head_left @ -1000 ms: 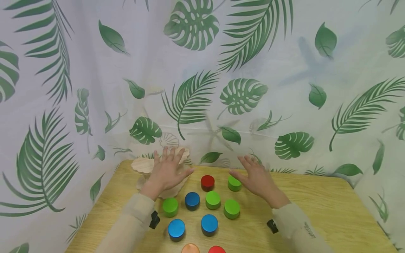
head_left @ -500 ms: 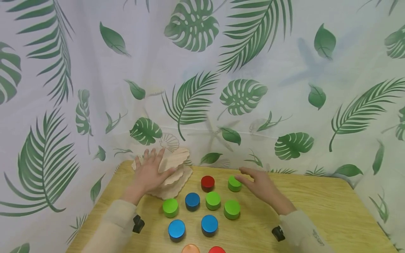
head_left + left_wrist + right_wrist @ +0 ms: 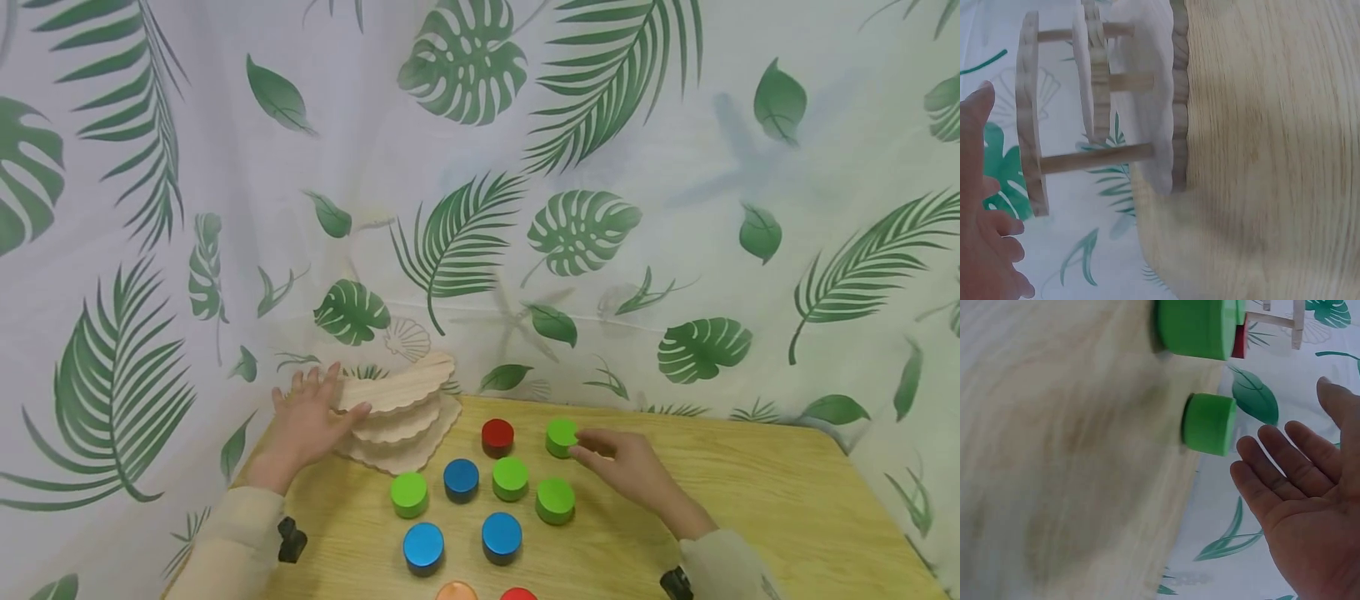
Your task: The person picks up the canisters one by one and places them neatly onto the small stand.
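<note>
My left hand is spread open beside the left edge of a tiered wooden stand, which has scalloped tiers. In the left wrist view, thin wooden posts join the stand's tiers, and nothing lies between the fingers. Over the table's back part, my right hand is at the right edge of a short green cylinder, thumb and index finger apart. From the right wrist, loosely bent fingers show just above that green cylinder, and the palm is bare.
Several more cylinders stand on the wooden table: a dark red one, blue ones and green ones. An orange one and a red one are cut off at the bottom. A leaf-print cloth hangs behind.
My left hand has moved left from in front of the stand to its left edge. My right hand has lowered toward the back green cylinder. The cylinders have stayed in place.
</note>
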A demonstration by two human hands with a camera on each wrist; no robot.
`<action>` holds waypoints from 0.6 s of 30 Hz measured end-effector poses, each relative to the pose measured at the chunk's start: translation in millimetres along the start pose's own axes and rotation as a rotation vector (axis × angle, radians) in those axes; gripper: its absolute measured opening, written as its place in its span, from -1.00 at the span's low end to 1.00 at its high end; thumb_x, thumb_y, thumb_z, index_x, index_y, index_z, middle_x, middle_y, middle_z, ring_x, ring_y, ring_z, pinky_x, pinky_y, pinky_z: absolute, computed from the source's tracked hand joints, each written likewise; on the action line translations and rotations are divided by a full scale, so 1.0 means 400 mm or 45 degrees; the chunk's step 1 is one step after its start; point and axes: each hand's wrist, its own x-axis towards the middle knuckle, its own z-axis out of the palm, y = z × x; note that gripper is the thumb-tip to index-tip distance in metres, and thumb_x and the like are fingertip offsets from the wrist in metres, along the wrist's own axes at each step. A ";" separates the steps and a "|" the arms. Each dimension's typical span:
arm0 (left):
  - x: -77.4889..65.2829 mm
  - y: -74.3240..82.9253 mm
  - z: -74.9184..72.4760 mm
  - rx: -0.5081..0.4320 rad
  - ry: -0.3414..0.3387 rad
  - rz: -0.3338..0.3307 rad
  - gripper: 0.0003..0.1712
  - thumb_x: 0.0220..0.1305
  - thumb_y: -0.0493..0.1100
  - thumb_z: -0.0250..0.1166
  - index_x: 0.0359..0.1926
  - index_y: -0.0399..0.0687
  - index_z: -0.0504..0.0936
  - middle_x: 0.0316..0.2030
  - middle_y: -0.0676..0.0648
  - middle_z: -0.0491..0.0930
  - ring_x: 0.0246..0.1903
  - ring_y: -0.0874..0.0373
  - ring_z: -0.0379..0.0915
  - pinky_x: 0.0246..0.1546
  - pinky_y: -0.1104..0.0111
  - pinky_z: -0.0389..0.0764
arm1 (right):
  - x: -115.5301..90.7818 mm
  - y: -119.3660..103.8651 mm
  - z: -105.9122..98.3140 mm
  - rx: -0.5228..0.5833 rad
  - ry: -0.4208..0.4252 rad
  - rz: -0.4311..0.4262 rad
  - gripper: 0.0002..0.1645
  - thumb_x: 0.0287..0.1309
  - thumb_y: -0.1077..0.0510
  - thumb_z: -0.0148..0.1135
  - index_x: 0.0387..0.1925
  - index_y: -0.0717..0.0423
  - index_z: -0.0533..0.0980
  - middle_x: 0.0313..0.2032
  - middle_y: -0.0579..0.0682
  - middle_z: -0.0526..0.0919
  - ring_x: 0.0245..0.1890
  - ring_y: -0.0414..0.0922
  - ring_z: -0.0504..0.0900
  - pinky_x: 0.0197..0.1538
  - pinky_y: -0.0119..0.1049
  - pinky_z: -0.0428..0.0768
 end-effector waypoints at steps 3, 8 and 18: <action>-0.005 -0.018 -0.004 -0.033 -0.009 -0.023 0.16 0.48 0.53 -0.04 0.69 -0.22 -0.08 0.58 -0.60 -0.06 0.58 -0.62 -0.31 0.44 -0.58 -0.32 | -0.009 0.015 0.009 0.026 -0.003 0.007 -0.38 0.45 -0.17 0.30 0.25 0.22 0.62 0.16 0.17 0.76 0.14 0.14 0.76 0.17 -0.01 0.74; -0.015 -0.034 -0.003 -0.064 -0.008 -0.045 0.17 0.48 0.52 -0.01 0.69 -0.23 -0.08 0.58 -0.62 -0.08 0.57 -0.65 -0.32 0.43 -0.59 -0.35 | -0.024 0.026 0.021 0.099 -0.023 0.050 -0.43 0.42 -0.11 0.35 0.24 0.19 0.63 0.17 0.14 0.75 0.13 0.07 0.76 0.17 -0.11 0.74; -0.026 -0.060 0.013 -0.085 -0.008 -0.073 0.15 0.47 0.49 0.05 0.68 -0.23 -0.02 0.55 -0.62 0.02 0.54 -0.70 -0.21 0.38 -0.65 -0.24 | -0.048 0.052 0.045 0.298 -0.139 0.070 -0.37 0.36 -0.05 0.41 0.29 0.25 0.57 0.21 0.20 0.71 0.15 0.06 0.72 0.15 -0.36 0.69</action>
